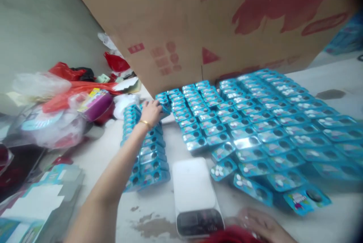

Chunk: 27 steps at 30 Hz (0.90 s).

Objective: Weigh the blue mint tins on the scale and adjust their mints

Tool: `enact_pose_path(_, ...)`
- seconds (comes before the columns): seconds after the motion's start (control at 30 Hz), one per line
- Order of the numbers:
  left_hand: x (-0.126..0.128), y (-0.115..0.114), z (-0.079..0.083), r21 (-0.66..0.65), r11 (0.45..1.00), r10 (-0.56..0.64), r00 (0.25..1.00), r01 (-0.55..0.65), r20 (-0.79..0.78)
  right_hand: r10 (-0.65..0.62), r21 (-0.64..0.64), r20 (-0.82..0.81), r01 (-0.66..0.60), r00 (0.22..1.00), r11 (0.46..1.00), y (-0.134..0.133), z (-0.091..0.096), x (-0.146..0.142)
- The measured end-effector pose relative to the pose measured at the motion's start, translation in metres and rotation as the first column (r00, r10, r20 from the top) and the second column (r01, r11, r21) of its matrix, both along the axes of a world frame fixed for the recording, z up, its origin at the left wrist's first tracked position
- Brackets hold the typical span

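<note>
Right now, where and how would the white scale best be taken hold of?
Probably by both long sides, beside the dark display, coming from the near end: the white scale lies flat, and blue packs crowd its far half on both sides, less so its near half.

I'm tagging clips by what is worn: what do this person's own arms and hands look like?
The left hand is gloveless, with a thin gold-coloured bracelet at the wrist; the left forearm shows no sleeve. The right hand is blurred, with no glove apparent; I cannot tell about jewellery. Red fabric shows beside it, perhaps clothing.
</note>
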<state>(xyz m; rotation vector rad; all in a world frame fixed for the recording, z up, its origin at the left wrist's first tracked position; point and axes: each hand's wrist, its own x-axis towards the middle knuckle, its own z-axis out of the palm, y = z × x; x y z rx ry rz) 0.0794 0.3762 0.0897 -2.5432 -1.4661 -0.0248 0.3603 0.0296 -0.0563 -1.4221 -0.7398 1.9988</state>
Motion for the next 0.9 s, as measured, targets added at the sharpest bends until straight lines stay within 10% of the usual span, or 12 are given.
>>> enact_pose_path(0.17,-0.001,-0.119,0.037,0.009,0.977,-0.211,0.976,0.211,0.055,-0.167,-0.072,-0.082,0.161,0.983,0.984,-0.011,0.001,-0.002)
enact_pose_path(0.33,0.031,-0.219,0.018,-0.247,0.899,-0.371,0.929,0.361,0.009,-0.17,-0.1,-0.182,0.153,0.968,0.983,-0.025,0.002,-0.005)
enact_pose_path(0.5,0.049,-0.234,-0.017,-0.317,0.88,-0.39,0.919,0.353,-0.058,-0.167,-0.034,-0.135,0.164,0.977,0.986,-0.039,0.004,-0.005)
enact_pose_path(0.7,0.029,-0.239,-0.003,-0.176,0.912,-0.32,0.912,0.37,0.257,-0.223,-0.059,-0.133,0.217,0.966,0.974,-0.05,0.012,-0.001)
enact_pose_path(0.9,-0.023,-0.282,-0.016,-0.026,0.999,0.0,0.806,0.02,0.593,-0.17,-0.078,-0.042,0.167,0.984,0.983,-0.052,0.022,0.004)
